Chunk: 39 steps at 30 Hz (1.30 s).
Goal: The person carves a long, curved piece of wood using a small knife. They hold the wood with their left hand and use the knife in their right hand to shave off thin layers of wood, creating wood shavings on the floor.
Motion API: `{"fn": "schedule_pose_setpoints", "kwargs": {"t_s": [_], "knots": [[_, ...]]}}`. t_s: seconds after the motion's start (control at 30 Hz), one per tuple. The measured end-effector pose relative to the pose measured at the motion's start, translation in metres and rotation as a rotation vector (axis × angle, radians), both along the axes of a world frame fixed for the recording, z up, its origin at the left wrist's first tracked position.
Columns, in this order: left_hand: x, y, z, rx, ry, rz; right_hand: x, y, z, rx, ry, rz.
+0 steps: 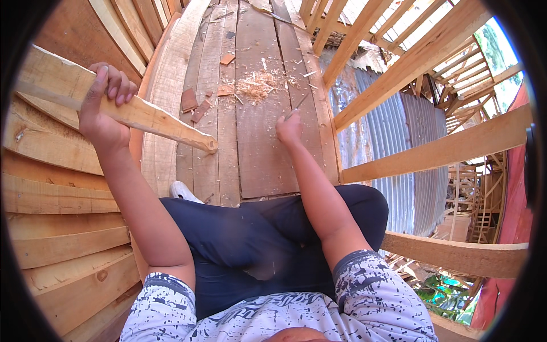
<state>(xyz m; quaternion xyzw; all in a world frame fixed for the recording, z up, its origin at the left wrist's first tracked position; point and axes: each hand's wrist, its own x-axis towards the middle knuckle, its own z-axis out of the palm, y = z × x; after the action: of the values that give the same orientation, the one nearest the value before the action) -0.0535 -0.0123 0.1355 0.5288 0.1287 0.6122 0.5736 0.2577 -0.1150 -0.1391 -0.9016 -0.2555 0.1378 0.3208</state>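
Observation:
My left hand (106, 117) is wrapped over the top of a pale wooden plank (165, 124), which it holds up at the left. The plank narrows toward a rounded end that comes down over the floorboards in front of me. Farther right, my right hand (289, 126) is closed around a thin, greyish tool (300, 102). Its slender tip sticks out away from me, but its handle is hidden in my fist, so its kind is unclear. The tool and the plank are apart. Beyond both hands lies a heap of wood shavings (259, 85).
Reddish-brown wood scraps (189, 100) lie on the plank floor (265, 159). Stacked boards (62, 196) wall the left side. On the right, a wooden railing (439, 154) stands before corrugated metal sheets (393, 137). A white shoe (183, 192) shows by my folded legs (256, 228).

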Motion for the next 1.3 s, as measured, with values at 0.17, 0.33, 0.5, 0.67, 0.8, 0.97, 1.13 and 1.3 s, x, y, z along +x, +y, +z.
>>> {"fn": "schedule_pose_setpoints", "kwargs": {"t_s": [0.17, 0.33, 0.5, 0.67, 0.8, 0.97, 1.13, 1.3], "knots": [[0.002, 0.002, -0.001, 0.008, -0.012, -0.041, 0.020, -0.007, -0.008, -0.005, 0.047, -0.169], [0.001, -0.001, 0.003, -0.027, 0.013, 0.006, 0.024, -0.006, 0.002, -0.057, 0.018, 0.086], [-0.002, -0.002, 0.004, -0.040, 0.015, 0.027, 0.061, 0.003, 0.006, 0.028, -0.116, -0.061], [0.000, 0.002, 0.001, -0.018, 0.011, 0.017, 0.109, -0.002, -0.016, -0.141, -0.167, 0.040], [-0.004, 0.006, 0.000, -0.013, 0.004, 0.000, 0.078, 0.009, -0.019, -0.132, -0.182, 0.200], [-0.004, 0.002, 0.002, -0.030, 0.010, 0.029, 0.061, 0.012, -0.009, 0.052, -0.151, 0.157], [-0.001, 0.003, 0.001, -0.047, -0.024, 0.026, 0.101, -0.003, -0.019, -0.080, -0.218, 0.075], [-0.008, 0.009, -0.003, -0.028, -0.041, 0.014, 0.088, -0.005, -0.018, -0.043, -0.148, 0.313]]}}
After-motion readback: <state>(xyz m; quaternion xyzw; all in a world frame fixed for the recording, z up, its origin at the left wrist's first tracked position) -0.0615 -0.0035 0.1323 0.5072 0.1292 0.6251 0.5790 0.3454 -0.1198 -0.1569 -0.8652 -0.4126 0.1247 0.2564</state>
